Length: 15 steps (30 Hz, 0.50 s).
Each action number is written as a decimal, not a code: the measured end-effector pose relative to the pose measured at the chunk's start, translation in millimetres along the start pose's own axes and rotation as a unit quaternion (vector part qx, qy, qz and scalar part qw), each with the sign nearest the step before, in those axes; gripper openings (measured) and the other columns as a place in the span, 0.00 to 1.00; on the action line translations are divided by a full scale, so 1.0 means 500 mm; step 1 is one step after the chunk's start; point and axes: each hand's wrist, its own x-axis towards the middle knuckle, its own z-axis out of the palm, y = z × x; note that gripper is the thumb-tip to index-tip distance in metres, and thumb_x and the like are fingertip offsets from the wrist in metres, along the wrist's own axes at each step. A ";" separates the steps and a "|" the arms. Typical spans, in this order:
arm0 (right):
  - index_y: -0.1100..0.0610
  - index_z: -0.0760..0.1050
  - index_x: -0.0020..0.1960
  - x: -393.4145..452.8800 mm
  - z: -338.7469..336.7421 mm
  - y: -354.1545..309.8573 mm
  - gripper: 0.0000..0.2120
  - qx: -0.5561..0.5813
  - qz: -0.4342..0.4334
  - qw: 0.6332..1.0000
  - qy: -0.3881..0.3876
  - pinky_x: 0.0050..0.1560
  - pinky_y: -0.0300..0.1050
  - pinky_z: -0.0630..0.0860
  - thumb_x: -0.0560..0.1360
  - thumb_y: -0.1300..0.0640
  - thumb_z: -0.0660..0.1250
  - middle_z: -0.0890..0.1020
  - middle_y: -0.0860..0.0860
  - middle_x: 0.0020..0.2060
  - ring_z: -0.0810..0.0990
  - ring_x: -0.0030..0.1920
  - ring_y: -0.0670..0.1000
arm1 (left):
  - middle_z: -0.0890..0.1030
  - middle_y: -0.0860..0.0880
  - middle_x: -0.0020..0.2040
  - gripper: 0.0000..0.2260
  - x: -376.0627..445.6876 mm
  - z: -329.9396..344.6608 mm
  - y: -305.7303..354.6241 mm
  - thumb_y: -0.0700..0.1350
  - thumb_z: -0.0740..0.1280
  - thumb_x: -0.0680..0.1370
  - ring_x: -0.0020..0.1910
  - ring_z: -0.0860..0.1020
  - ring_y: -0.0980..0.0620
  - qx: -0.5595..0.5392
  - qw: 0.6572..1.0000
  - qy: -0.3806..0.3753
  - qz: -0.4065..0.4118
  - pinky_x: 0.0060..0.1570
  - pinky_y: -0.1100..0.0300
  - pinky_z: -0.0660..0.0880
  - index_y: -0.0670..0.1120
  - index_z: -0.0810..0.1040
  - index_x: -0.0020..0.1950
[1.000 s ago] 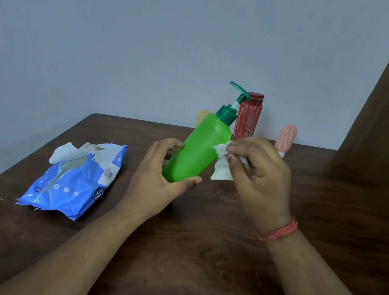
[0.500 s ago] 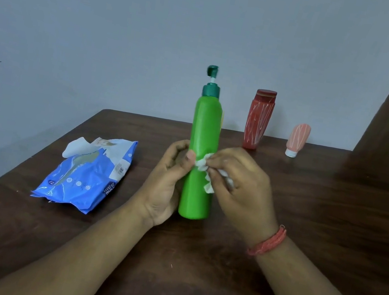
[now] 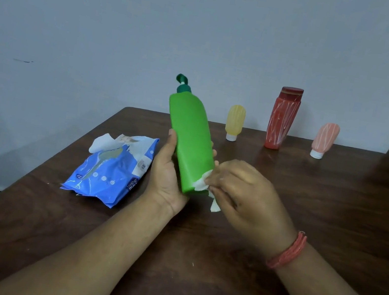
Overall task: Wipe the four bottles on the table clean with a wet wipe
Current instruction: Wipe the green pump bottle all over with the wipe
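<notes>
Centre of frame: left hand point(image 3: 166, 176) grips a tall green plastic pump bottle point(image 3: 190, 144), thumb on its left side, fingers curled round the back. Bottle held off the dark wooden table point(image 3: 193, 264), tilted, its dark green pump head toward the upper left.

Right hand point(image 3: 242, 192) pinches a crumpled white wet wipe point(image 3: 203, 186) against the bottle's lower right edge, near the base. A red thread band point(image 3: 288, 251) sits on the right wrist.

Left of centre: blue wet-wipe pack point(image 3: 111, 170) lies on the table, a white wipe protruding.

Far edge, upper right: small yellow tube bottle point(image 3: 235, 121), tall red bottle point(image 3: 282, 118), small pink tube bottle point(image 3: 324, 139), well apart.
</notes>
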 end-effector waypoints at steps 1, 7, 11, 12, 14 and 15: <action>0.61 0.82 0.49 0.001 0.004 -0.003 0.04 -0.009 -0.013 1.000 -0.005 0.54 0.49 0.77 0.78 0.64 0.69 0.82 0.53 0.49 0.81 0.51 0.54 | 0.81 0.38 0.52 0.29 -0.001 -0.001 0.001 0.63 0.57 0.81 0.49 0.80 0.42 0.000 1.000 -0.014 -0.010 0.51 0.50 0.79 0.39 0.79 0.61; 0.63 0.82 0.48 0.007 -0.011 0.000 0.04 -0.051 0.038 0.995 0.072 0.54 0.50 0.77 0.76 0.68 0.69 0.82 0.55 0.47 0.80 0.50 0.55 | 0.83 0.39 0.57 0.28 -0.013 -0.002 -0.014 0.61 0.56 0.80 0.55 0.82 0.44 0.033 0.991 -0.117 -0.047 0.59 0.49 0.78 0.40 0.84 0.59; 0.63 0.83 0.48 0.006 -0.014 -0.001 0.05 -0.054 -0.002 0.997 0.046 0.54 0.47 0.77 0.76 0.69 0.70 0.83 0.54 0.48 0.80 0.49 0.55 | 0.83 0.37 0.57 0.28 -0.010 -0.007 -0.013 0.59 0.54 0.81 0.55 0.82 0.42 0.018 0.992 -0.123 -0.035 0.58 0.49 0.79 0.39 0.82 0.61; 0.63 0.83 0.48 0.007 -0.016 0.001 0.05 -0.052 0.007 0.997 0.054 0.54 0.48 0.77 0.76 0.69 0.69 0.83 0.54 0.48 0.80 0.49 0.55 | 0.83 0.36 0.56 0.28 -0.009 -0.007 -0.013 0.59 0.54 0.81 0.54 0.82 0.42 0.017 0.992 -0.117 -0.031 0.57 0.49 0.79 0.39 0.82 0.60; 0.63 0.82 0.47 0.008 -0.017 0.002 0.06 -0.034 0.005 0.999 0.042 0.54 0.49 0.77 0.76 0.69 0.67 0.82 0.55 0.48 0.80 0.49 0.56 | 0.82 0.35 0.56 0.29 -0.007 -0.008 -0.012 0.59 0.54 0.81 0.53 0.82 0.41 0.019 0.994 -0.106 -0.022 0.56 0.49 0.80 0.38 0.81 0.61; 0.63 0.82 0.47 0.006 -0.015 0.000 0.07 -0.022 -0.013 1.000 0.018 0.53 0.50 0.77 0.77 0.68 0.66 0.82 0.55 0.48 0.80 0.49 0.56 | 0.82 0.35 0.56 0.29 -0.006 -0.008 -0.010 0.59 0.54 0.81 0.52 0.83 0.41 0.020 0.995 -0.095 -0.016 0.55 0.49 0.80 0.38 0.81 0.61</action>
